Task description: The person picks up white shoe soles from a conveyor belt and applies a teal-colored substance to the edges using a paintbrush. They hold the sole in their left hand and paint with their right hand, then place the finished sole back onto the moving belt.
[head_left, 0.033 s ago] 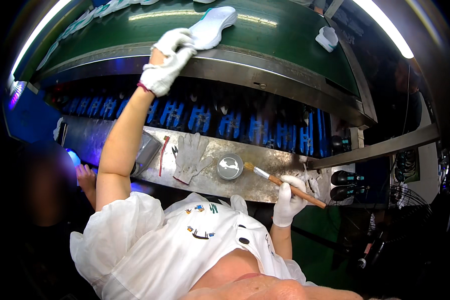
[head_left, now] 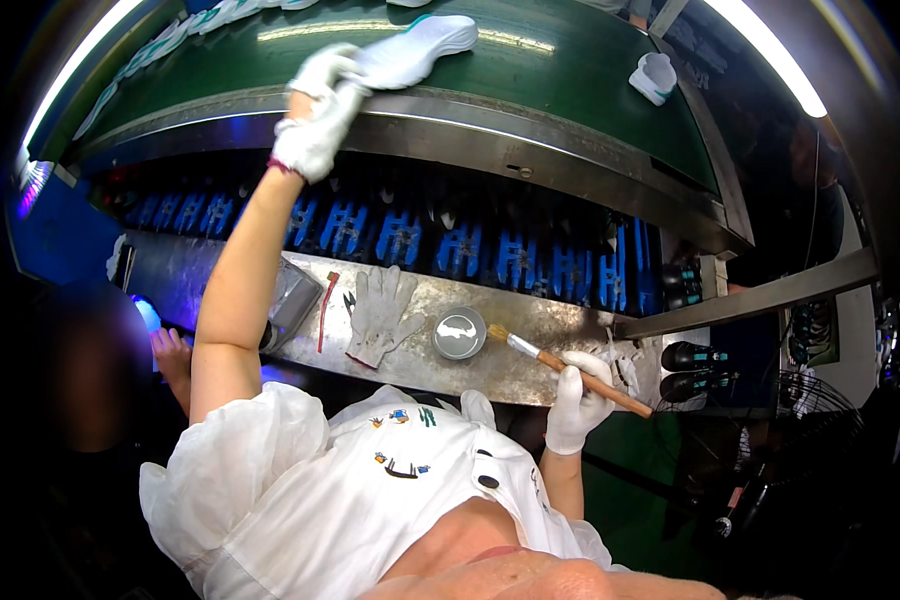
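Gloved left hand stretches to upper frame, fingers closed on a white shoe sole on the green conveyor belt; gloved right hand, lower right, grips a brush poised beside the glue tin on the tabletop.

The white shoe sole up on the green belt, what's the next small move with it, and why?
Probably draw the white sole off the green belt down toward the metal bench. The gloved left hand already grips its near end at full reach, while the right hand holds the brush ready beside the small round tin.
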`<act>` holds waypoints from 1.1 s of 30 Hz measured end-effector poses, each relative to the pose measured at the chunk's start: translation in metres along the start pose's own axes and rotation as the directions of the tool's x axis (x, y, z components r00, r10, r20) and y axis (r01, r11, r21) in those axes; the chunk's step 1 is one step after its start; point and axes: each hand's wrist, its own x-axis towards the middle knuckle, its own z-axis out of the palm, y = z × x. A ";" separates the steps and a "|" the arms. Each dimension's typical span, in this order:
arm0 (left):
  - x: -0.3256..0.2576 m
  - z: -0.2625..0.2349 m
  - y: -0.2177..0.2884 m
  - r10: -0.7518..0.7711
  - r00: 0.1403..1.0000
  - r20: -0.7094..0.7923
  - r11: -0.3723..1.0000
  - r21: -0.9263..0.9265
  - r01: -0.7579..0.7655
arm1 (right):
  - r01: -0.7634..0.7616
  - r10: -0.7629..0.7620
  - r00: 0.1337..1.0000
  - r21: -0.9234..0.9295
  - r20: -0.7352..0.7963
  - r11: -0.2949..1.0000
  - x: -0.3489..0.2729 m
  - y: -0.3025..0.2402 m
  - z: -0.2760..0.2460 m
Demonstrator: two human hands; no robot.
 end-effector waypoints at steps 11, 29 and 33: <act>0.048 0.031 0.028 0.114 0.957 0.267 0.899 0.381 -0.214 | 0.001 -0.001 1.000 0.030 0.023 1.000 -0.006 0.001 0.005; 0.016 -0.042 0.022 -0.564 0.825 -0.043 0.509 -0.804 0.306 | -0.017 0.016 0.999 0.025 0.049 1.000 -0.003 0.000 0.005; 0.020 -0.054 -0.008 -0.429 0.657 0.619 -0.468 -0.775 0.425 | 0.069 -0.068 0.996 -0.025 0.055 0.997 -0.007 0.001 0.010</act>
